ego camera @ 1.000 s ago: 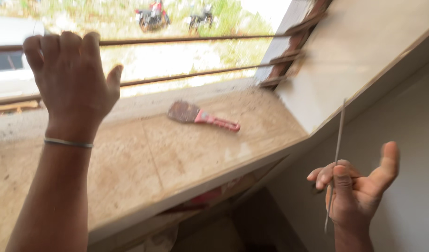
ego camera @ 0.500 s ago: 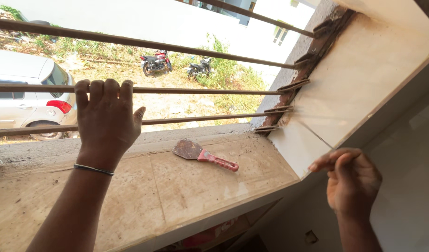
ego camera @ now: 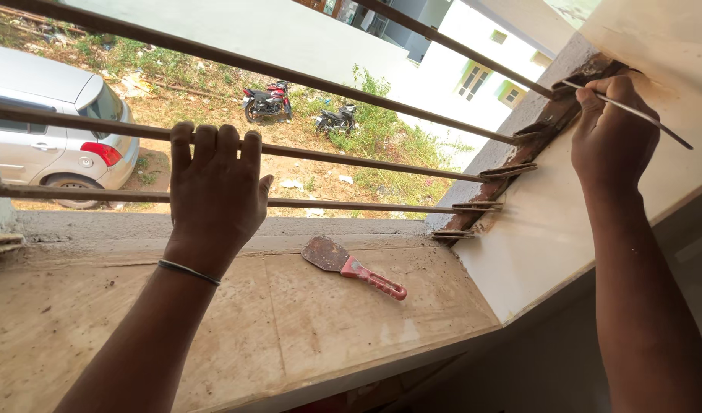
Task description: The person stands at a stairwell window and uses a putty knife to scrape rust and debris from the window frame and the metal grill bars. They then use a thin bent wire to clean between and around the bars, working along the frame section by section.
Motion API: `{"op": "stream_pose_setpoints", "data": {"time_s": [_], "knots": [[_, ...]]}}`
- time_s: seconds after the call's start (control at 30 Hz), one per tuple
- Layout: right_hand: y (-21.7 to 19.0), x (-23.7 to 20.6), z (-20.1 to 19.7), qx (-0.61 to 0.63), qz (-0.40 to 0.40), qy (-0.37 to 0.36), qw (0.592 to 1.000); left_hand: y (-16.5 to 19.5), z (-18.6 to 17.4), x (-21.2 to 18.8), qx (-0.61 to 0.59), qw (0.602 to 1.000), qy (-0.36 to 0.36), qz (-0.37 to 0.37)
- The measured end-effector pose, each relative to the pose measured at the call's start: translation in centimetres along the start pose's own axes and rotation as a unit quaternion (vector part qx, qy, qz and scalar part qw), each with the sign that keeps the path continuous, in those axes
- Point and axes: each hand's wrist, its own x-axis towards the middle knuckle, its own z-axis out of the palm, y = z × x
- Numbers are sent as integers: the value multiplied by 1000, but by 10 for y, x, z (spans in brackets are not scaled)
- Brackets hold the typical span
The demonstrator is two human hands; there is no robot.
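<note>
**Thin rod at the window jamb**

The thin metal rod [ego camera: 633, 113] is pinched in my right hand [ego camera: 612, 130], fingers closed tight around its near end, up at the top right where the window bars meet the side wall. Its free length slants down and to the right, past my knuckles, across the pale plastered reveal [ego camera: 549, 229]. Just beside my fingertips lies the rough, rust-brown edge of the jamb [ego camera: 546, 126] where the bar ends sit.

My left hand [ego camera: 217, 195] is hooked over the middle horizontal bar [ego camera: 351, 159], four fingers curled on top, thumb out to the side, a thin bangle [ego camera: 189, 271] at the wrist.

Below, on the stone sill [ego camera: 175, 329], a putty knife [ego camera: 351, 265] with a red handle lies flat, well apart from both hands. Outside stand a silver car [ego camera: 53, 130] and two motorbikes [ego camera: 267, 101].
</note>
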Motion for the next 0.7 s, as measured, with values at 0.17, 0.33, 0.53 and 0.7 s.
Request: {"op": "stream_pose_setpoints", "data": {"time_s": [0.17, 0.33, 0.53, 0.7], "knots": [[15, 15, 42, -129, -62, 18, 990, -1, 2, -1, -16, 1000, 3, -4], [0, 21, 65, -212, -48, 20, 976, -2, -2, 1, -15, 1000, -1, -2], [-17, 11, 83, -271, -52, 29, 961, 1, -8, 4, 7, 1000, -8, 0], [-20, 18, 81, -203, -21, 4, 979, 5, -10, 5, 26, 999, -20, 9]]}}
